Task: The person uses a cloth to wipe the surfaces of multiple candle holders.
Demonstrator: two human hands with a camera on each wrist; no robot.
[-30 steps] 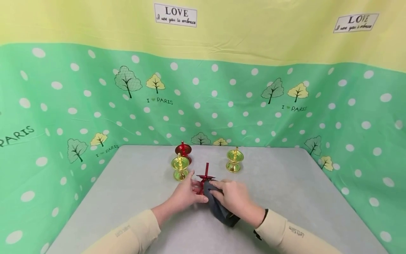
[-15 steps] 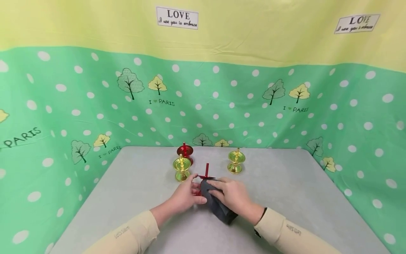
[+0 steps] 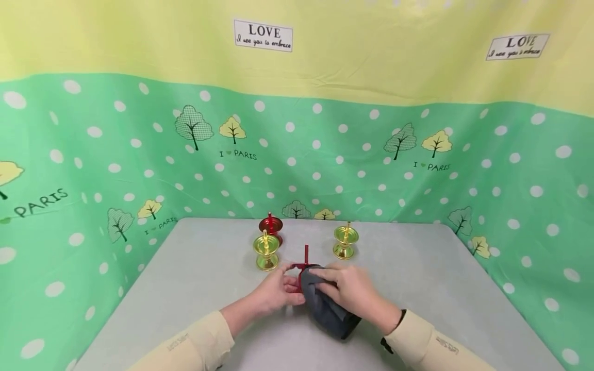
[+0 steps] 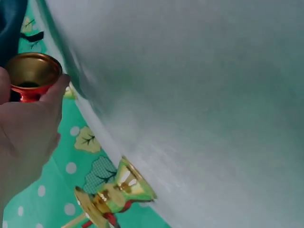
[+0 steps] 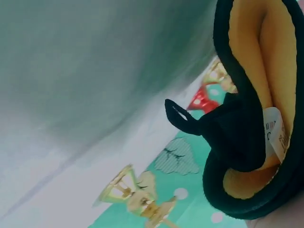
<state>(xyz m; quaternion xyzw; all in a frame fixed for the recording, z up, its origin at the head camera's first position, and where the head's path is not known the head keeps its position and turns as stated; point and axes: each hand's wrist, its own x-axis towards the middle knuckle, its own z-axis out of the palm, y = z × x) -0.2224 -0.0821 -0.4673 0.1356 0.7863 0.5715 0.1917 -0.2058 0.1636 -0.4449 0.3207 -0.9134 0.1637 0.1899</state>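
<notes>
My left hand [image 3: 274, 292] grips a red metal candlestick [image 3: 306, 253] by its lower part. Its thin spike points up, and in the left wrist view its hollow base [image 4: 34, 69] shows a gold inside. Against the candlestick's right side, my right hand [image 3: 355, 289] pinches and presses a dark grey cloth [image 3: 328, 312], which hides most of the stem and part of the dish. The right wrist view shows the cloth's orange inner face [image 5: 256, 42], black edging, a hanging loop [image 5: 183, 118] and a white label.
Behind my left hand stand a gold candlestick [image 3: 266, 250] and, just beyond it, a red one [image 3: 270, 225]. Another gold candlestick [image 3: 344, 242] is farther right. Patterned green and yellow curtains [image 3: 315, 154] surround the grey table [image 3: 195, 257] at back and sides.
The cloth and right hand have shifted slightly right along the red candlestick, and the cloth now covers more of its dish. My left hand keeps its grip. The head view has tilted a little.
</notes>
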